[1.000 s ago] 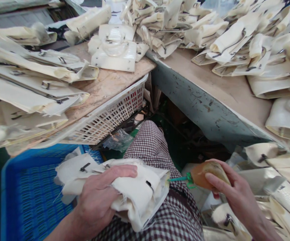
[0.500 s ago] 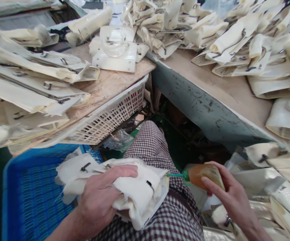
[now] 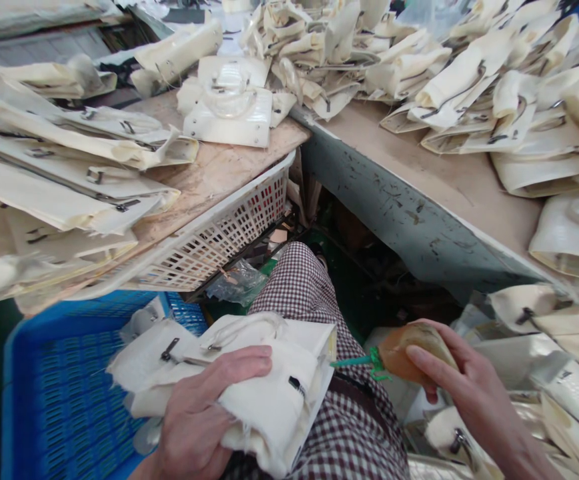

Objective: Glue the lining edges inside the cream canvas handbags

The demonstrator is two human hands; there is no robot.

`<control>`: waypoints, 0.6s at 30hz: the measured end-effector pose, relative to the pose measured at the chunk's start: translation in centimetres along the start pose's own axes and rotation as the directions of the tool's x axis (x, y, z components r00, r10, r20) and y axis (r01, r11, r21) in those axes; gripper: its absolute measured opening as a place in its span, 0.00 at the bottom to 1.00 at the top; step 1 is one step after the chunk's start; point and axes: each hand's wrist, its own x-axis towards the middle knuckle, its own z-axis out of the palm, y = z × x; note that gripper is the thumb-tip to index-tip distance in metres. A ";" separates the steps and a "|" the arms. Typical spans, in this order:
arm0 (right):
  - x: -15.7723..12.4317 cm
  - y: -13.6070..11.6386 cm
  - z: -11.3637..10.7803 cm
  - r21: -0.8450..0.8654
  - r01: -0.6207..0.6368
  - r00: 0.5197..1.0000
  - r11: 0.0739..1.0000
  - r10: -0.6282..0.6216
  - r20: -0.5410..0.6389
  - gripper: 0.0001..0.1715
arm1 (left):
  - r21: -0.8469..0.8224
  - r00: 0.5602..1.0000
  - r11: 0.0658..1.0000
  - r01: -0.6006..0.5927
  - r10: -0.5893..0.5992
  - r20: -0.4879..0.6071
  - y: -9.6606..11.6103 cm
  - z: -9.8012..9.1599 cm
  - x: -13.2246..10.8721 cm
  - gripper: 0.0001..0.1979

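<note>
My left hand [image 3: 204,413] is closed round a cream fabric bag piece [image 3: 274,387] with dark metal clips, resting on my checked lap [image 3: 314,300]. My right hand [image 3: 464,393] grips an amber squeeze bottle [image 3: 409,357] with a green nozzle [image 3: 352,362]. The nozzle tip points left and sits at the right edge of the cream piece.
A blue plastic crate [image 3: 54,380] stands at lower left, a white lattice basket [image 3: 219,233] under a wooden board [image 3: 219,167] stacked with cream pieces. A long bench [image 3: 449,180] at right carries heaps of the same pieces. More lie at lower right [image 3: 534,373].
The cream piece has shifted and opened a little in my left hand, showing more of its top edge. The bottle nozzle stays at its right edge, having moved in and slightly back.
</note>
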 end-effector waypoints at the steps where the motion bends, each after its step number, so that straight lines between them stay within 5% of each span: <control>1: 0.1 -0.2 0.0 -0.004 -0.001 1.000 1.000 0.001 0.002 0.32 | -0.026 1.000 1.000 -0.006 0.006 0.006 -0.1 0.1 0.0 0.10; 18: -0.9 -0.4 0.6 0.236 -0.129 0.986 0.963 0.099 0.131 0.31 | 0.052 0.966 0.970 -0.239 0.232 0.110 -1.1 0.9 1.6 0.07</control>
